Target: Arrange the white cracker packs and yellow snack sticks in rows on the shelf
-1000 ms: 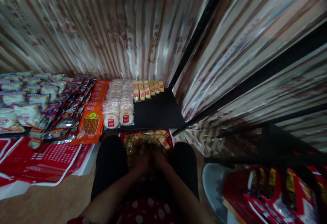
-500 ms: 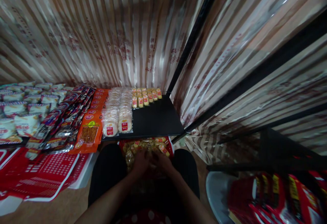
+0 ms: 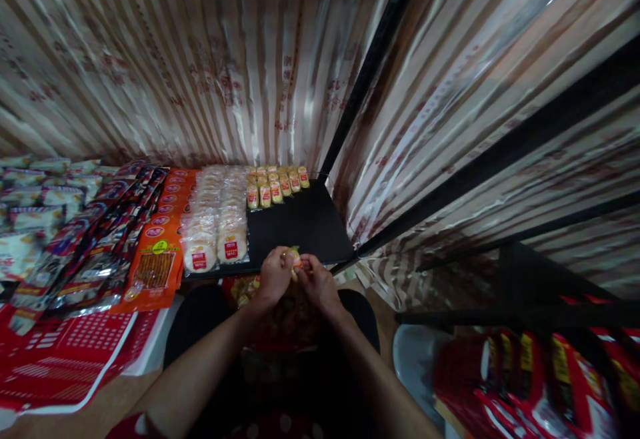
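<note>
Between my two hands, at the front edge of the black shelf (image 3: 300, 222), is a small yellow wrapped snack (image 3: 296, 262). My left hand (image 3: 275, 275) pinches it from the left, and my right hand (image 3: 317, 282) grips its right side. Similar small yellow snack packs (image 3: 273, 189) stand in short rows at the back of the shelf. Below my hands, a red basket between my knees holds more wrapped snacks (image 3: 245, 289); my arms partly hide it. White round crackers in clear wrappers (image 3: 233, 242) line the shelf to the left.
Orange snack bags (image 3: 157, 252), dark shiny packets (image 3: 100, 252) and white packets (image 3: 43, 219) fill the left. A red shopping basket (image 3: 65, 359) lies below them. Black posts (image 3: 367, 72) and striped sheeting (image 3: 215, 65) rise behind. Red bags (image 3: 540, 379) and a grey tub (image 3: 415, 352) sit at lower right.
Both hands have come up out of the basket of snacks to the shelf's front edge, now holding one small yellow snack between them. The view has shifted slightly.
</note>
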The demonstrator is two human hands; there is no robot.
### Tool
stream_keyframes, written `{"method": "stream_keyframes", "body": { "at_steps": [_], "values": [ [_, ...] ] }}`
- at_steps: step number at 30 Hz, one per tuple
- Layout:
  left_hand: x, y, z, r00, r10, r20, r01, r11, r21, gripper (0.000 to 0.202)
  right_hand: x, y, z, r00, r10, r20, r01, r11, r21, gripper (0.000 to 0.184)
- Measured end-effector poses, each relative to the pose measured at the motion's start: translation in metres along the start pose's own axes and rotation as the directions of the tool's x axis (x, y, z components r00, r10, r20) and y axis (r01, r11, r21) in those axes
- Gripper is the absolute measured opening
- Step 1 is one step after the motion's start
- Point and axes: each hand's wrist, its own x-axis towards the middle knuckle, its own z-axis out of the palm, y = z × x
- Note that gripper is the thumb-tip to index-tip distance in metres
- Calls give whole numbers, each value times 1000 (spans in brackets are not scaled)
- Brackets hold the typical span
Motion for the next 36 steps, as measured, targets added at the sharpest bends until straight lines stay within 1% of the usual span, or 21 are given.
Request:
{"method": "stream_keyframes", "body": {
  "at_steps": [5,8,14,18,20,22,25,28,31,33,36],
  "values": [
    [27,12,3,999,-22,-23,24,997,74,22,16,0,8,985,-125,-121,94,969,-230,39],
    [42,15,6,999,-30,-33,33,995,90,22,30,6,13,973,-163,-166,107,947,-301,41],
    [76,23,14,997,-58,-45,62,993,100,23,69,25,22,951,-178,-251,119,965,-236,37],
    [101,28,21,995,-82,-56,83,997,13,26,104,35,27,931,-162,-326,104,977,-188,37],
    [113,29,25,996,-45,-71,42,998,-38,28,124,37,30,920,-127,-370,68,983,-168,39],
    [124,30,28,996,21,-84,-24,999,-37,31,142,36,31,915,-97,-393,41,988,-147,42],
    [138,30,30,986,114,-123,-103,990,95,34,166,33,31,915,-55,-400,13,994,-108,45],
    [147,29,28,963,205,-173,-161,958,236,36,186,30,30,914,-34,-405,-8,995,-100,45],
    [150,23,27,940,291,-176,-223,920,323,38,202,30,31,910,-46,-413,-10,991,-132,43],
    [150,18,26,934,316,-167,-241,902,358,40,209,31,33,909,-64,-411,-2,988,-158,42],
    [150,10,28,936,315,-160,-236,894,380,43,216,33,36,916,-91,-391,16,982,-190,38]
  ]
}}
